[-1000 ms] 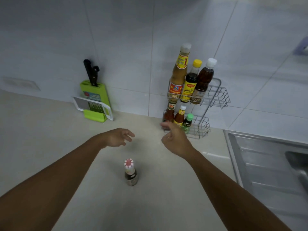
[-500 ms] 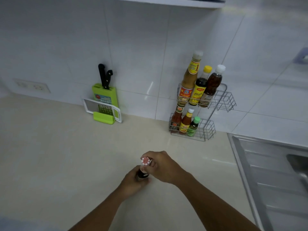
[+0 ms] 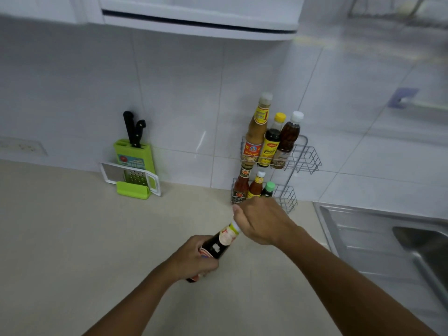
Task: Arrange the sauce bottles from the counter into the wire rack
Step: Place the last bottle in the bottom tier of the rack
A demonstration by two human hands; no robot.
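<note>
Dark sauce bottle (image 3: 219,243) tilted above the counter (image 3: 72,238), left hand (image 3: 194,259) wrapped round its base, right hand (image 3: 263,220) clenched over the cap, near the wire rack (image 3: 303,158).

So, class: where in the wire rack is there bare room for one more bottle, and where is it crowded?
Both tiers of the wire rack are free at their right ends, beside the white-capped bottle above and the green-capped bottle below. The left ends are crowded.

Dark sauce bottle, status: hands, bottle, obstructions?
Left hand grips dark sauce bottle body; right hand covers its cap. Bottle tilted, aimed toward wire rack. Path clear.
</note>
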